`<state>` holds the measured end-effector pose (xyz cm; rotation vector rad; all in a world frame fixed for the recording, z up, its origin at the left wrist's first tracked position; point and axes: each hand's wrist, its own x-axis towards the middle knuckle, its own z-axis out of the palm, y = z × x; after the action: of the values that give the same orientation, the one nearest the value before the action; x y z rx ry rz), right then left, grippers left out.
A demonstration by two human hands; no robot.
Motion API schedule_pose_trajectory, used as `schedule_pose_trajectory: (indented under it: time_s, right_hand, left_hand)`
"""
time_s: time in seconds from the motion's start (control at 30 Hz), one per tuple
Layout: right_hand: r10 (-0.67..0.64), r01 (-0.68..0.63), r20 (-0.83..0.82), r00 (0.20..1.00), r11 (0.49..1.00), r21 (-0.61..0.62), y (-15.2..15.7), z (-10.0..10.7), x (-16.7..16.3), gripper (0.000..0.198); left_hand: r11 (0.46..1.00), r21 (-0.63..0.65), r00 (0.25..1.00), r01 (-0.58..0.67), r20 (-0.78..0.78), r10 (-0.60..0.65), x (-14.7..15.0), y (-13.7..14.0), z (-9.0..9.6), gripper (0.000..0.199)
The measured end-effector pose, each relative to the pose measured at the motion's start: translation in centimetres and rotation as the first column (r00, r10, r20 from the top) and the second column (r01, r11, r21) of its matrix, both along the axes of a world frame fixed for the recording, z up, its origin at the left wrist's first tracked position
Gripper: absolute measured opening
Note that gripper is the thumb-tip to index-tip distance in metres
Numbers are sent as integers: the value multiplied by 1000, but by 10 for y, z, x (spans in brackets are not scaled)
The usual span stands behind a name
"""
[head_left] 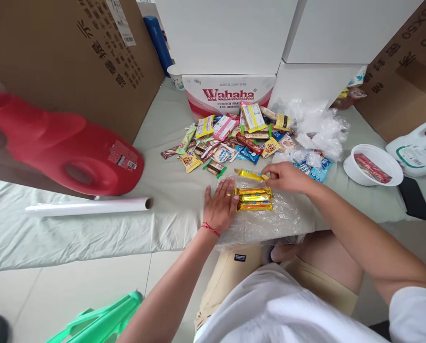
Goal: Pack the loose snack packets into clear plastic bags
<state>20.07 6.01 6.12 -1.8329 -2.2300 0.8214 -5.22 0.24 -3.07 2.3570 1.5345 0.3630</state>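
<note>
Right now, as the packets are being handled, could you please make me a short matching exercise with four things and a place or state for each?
Column one:
1. Left hand
2. Right hand
3. White roll
4. White bowl

Column two:
A. Lies on the cloth, nearer the table edge than the red jug
B. Has a red packet inside
C. Holds a single yellow packet by one end
D. Spread flat beside three yellow packets set side by side

Right pairs: 1-D, 2-C, 3-A, 4-B.
</note>
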Motion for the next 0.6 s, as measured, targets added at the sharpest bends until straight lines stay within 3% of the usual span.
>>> schedule_pose_trajectory:
  time_s: [0.07, 0.2, 0.33, 0.6]
  right_hand:
    - [57, -59, -38, 998, 996, -66, -25, 3, 11, 34]
    - [121, -111, 86, 989, 987, -113, -53, 2, 8, 32]
    - [157, -139, 190, 969, 984, -108, -57, -3, -4, 36]
    - [185, -170, 190, 964, 981, -93, -56, -7, -5, 34]
  left_hand:
    - [1000, -4, 1000, -3, 13, 3, 0, 0, 0, 61]
    - [1000, 1, 1000, 6, 26, -6, -1, 1, -1, 60]
    - [1000, 10, 998, -4, 59, 3, -3, 1, -4, 59]
    - [1000, 1, 994, -11, 108, 11, -7, 1, -5, 59]
